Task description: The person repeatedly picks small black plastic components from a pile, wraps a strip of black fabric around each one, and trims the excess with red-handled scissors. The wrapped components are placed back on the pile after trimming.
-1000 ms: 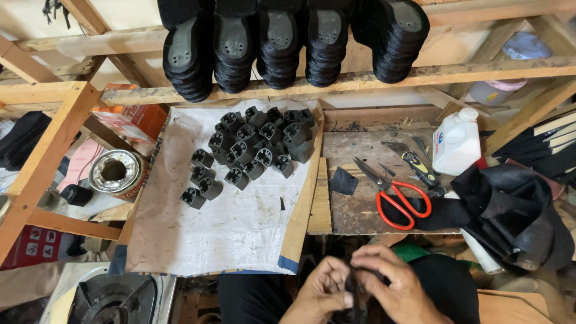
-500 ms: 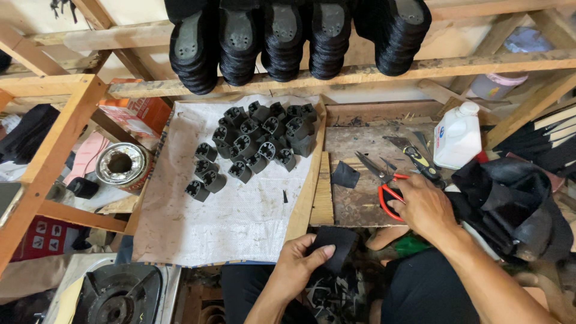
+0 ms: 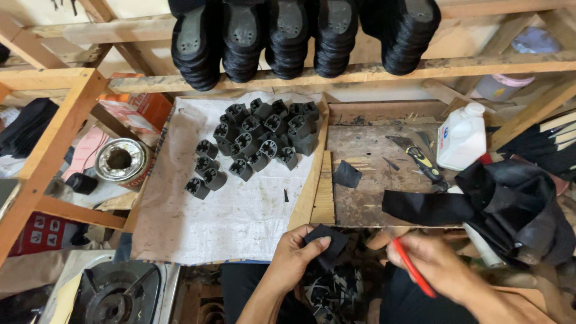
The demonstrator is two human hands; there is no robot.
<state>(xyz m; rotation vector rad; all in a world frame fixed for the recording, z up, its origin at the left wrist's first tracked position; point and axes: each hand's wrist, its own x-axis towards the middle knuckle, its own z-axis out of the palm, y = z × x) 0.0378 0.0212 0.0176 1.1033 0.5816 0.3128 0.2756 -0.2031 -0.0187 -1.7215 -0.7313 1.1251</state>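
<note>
Nearest, just below the wooden counter (image 3: pixel 360 210), the left hand (image 3: pixel 297 258) pinches a small black piece of material (image 3: pixel 327 243), thumb on top, fingers closed around it. Beside it, the right hand (image 3: pixel 435 267) grips red-handled scissors (image 3: pixel 414 270). On the counter lie a black scrap (image 3: pixel 347 174) and a white jug (image 3: pixel 462 138); left of it, black heel blocks (image 3: pixel 258 141) cluster on white cloth (image 3: pixel 234 210).

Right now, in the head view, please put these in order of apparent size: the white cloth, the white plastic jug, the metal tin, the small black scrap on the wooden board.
1. white cloth
2. white plastic jug
3. metal tin, close to the jug, so unsure
4. small black scrap
</note>
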